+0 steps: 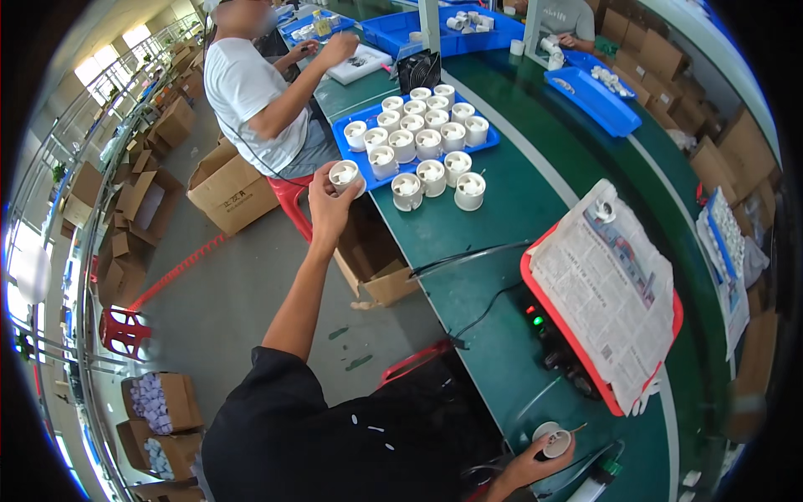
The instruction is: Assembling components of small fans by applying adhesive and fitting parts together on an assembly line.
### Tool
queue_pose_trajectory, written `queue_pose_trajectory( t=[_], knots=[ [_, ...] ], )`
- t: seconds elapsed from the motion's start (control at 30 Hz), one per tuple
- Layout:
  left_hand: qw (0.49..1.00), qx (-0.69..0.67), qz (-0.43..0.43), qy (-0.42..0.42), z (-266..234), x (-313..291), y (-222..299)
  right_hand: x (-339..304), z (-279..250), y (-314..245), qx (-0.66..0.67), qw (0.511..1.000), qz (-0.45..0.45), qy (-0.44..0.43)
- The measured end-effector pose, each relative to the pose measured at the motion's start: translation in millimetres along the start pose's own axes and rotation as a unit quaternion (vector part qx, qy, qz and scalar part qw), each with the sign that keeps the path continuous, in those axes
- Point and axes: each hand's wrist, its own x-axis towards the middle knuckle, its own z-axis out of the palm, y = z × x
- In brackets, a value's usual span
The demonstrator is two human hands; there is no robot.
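Observation:
My left hand (pixel 329 209) is raised at the table's edge, its fingers closed round a white cylindrical plastic part (pixel 344 173) with an open top. Beside it a blue tray (pixel 492 142) carries several similar white parts (pixel 429 144). A few more stand on the green table in front of the tray, such as a white part (pixel 470 194). Low on the right, my right hand (pixel 535 463) grips a white cup (pixel 555 442), its mouth tilted and small pieces showing inside. A thin tan stick-like piece projects near its rim.
A red tray (pixel 679 311) covered with newspaper (pixel 602 293) rests over a device with lit lamps. Cables cross the green table (pixel 477 351). A green-capped bottle (pixel 595 483) lies near my right hand. A co-worker (pixel 259 109) sits beyond an open carton (pixel 230 192).

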Motion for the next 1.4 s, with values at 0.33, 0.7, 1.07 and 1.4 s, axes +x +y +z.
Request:
queue_pose_trajectory(
  t=[0.33, 0.7, 1.07, 1.4],
  knots=[
    [0.993, 0.116, -0.015, -0.005, 33, 63, -38, 1, 2, 2, -0.022, 0.999, -0.023, 0.016],
    [0.952, 0.301, 0.054, 0.032, 55, 109, -41, -2, 3, 1, -0.003, 1.000, 0.001, 0.016],
    [0.990, 0.061, 0.129, 0.015, 79, 90, -7, -4, -8, -8, 0.024, 0.999, 0.045, -0.005],
    [0.846, -0.191, 0.170, -0.468, 83, -219, 174, 67, -28, -55, 0.132, 0.979, -0.127, 0.091]
  ],
)
